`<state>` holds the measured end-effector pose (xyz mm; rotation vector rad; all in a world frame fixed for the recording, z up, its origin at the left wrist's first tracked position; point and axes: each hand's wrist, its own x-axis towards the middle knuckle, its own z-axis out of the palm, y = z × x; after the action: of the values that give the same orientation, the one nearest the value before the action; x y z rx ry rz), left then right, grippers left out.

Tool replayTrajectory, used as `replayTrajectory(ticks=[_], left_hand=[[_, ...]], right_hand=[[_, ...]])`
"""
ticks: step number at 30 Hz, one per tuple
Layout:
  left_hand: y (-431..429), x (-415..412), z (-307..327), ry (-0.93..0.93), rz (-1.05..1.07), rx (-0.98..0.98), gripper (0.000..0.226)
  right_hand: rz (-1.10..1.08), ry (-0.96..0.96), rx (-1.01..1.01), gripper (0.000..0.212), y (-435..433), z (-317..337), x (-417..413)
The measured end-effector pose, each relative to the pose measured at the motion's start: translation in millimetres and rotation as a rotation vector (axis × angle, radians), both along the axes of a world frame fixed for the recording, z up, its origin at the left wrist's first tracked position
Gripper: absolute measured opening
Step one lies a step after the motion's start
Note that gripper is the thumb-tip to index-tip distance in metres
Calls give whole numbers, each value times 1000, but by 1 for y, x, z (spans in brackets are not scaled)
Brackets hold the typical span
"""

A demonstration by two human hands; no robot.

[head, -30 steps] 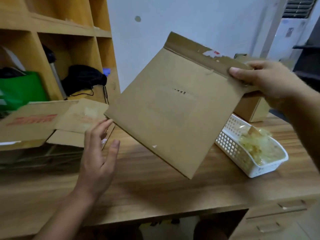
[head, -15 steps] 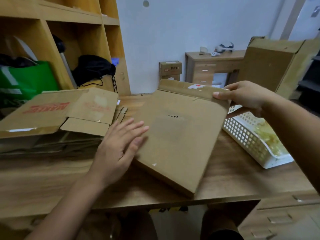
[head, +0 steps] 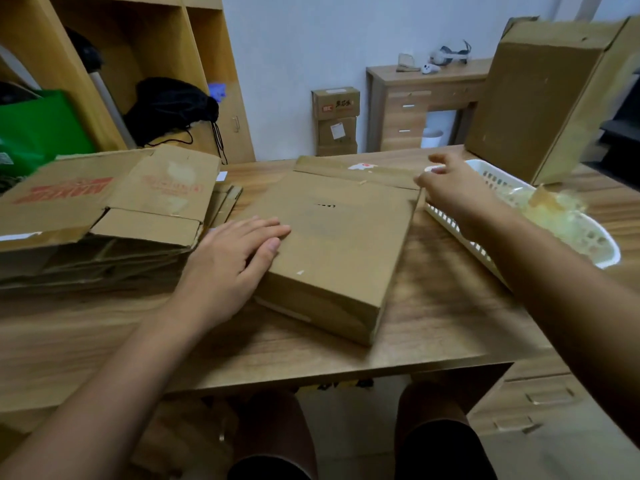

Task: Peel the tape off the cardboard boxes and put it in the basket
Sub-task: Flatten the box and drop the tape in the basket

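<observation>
Head view: my left hand lies flat, fingers together, pressing on the near left part of the flat cardboard box in the middle of the table. My right hand is at the box's far right corner, by the folded flap. It is blurred, fingers loosely curled, and I cannot tell whether it pinches anything.

To do this well, I judge I should keep the left palm bearing down so the box cannot slide, find a loose tape edge near the torn label, and pull low and slowly.

The white basket sits just beside the box on the right, with crumpled tape in it. Flattened boxes are piled on the left and an upright box stands behind the basket. Wooden shelves hold a green bag.
</observation>
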<state>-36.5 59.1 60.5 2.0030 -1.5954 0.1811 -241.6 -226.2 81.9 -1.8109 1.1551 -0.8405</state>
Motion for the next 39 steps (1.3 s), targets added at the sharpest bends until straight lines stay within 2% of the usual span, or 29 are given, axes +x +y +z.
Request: replayTrajectory(ticks=[3,7,11,15,18,21,23,27,33,39], left_hand=[[0,-3,1,-13,2,-3,46],[-1,-3,1,0,10,10,44],[-5,-5,6,48,1,35,34],[-15,-15,14,81,-74,41,38],[-28,-21,18,87,-136,85,35],[-37,-24,20,49,-173,137,42],[-40,-24,19,66,-196,172,47],[-42,-24,17,115,-211,226,45],[-42,-28,17,104,-189,209,43],[-40,-32,15,70,-163,175,42]], right_hand=[[27,-26,5,55,11,-7,-10],[29,-296,25,26,47,-23,-26],[61,-499,232,31,84,-46,-36],[62,-605,344,31,110,-70,-42],[64,-647,327,33,117,-76,-43],[87,-660,329,32,122,-75,-42],[97,-672,310,32,125,-76,-41],[112,-715,243,31,127,-75,-39],[143,-718,67,30,127,-80,-37],[149,-712,-11,31,127,-86,-35]])
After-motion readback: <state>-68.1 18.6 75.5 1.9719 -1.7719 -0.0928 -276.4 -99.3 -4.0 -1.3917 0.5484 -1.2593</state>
